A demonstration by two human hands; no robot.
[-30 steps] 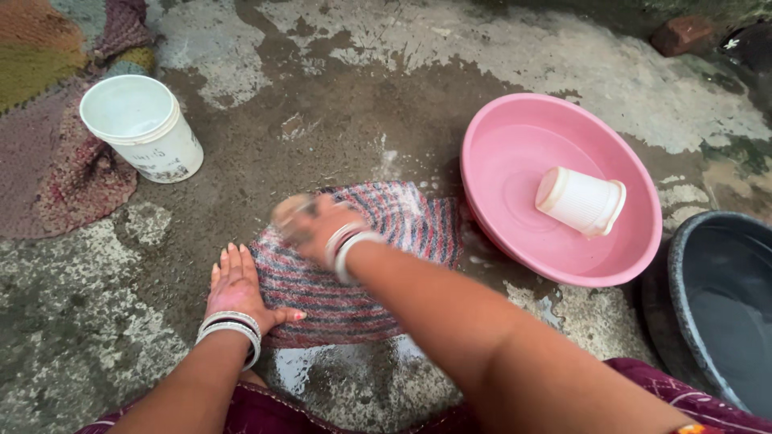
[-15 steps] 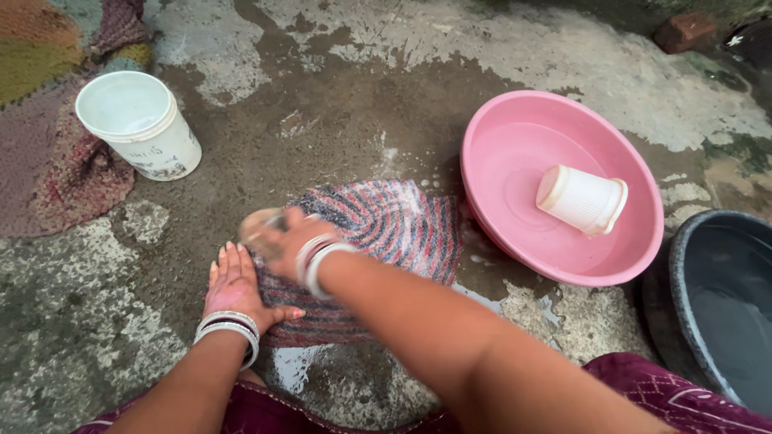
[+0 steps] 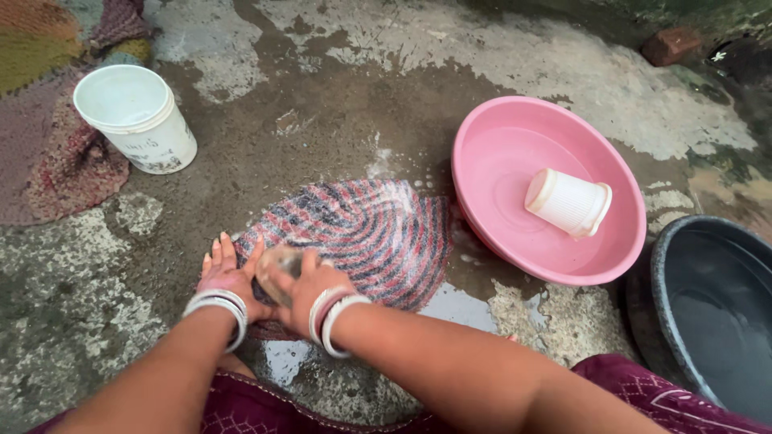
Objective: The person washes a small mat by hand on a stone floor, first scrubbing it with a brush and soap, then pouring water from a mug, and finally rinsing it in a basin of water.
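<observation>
Head view shows a wet, patchy concrete floor [image 3: 338, 104] carrying all items. Largest to smallest: a dark grey round plastic tub [image 3: 712, 309] at the right edge; a pink round plastic basin [image 3: 498, 153] just beside it, with a white ribbed plastic mug [image 3: 567, 202] lying on its side inside; a red-and-grey striped woven cloth [image 3: 362, 233] spread flat on the floor, its right edge near the basin; a white plastic bucket [image 3: 137, 116] well apart at upper left.

The left hand [image 3: 225, 277] lies flat, fingers pressed together, on the cloth's near-left corner. The right hand [image 3: 301, 285] is curled around a small blurred object, possibly a brush; identification is not possible.

Change: the right hand has travelled from the cloth's centre back to its near-left corner, touching the left hand. Judgement: one scrubbing stroke has returned; scrubbing is ongoing.
</observation>
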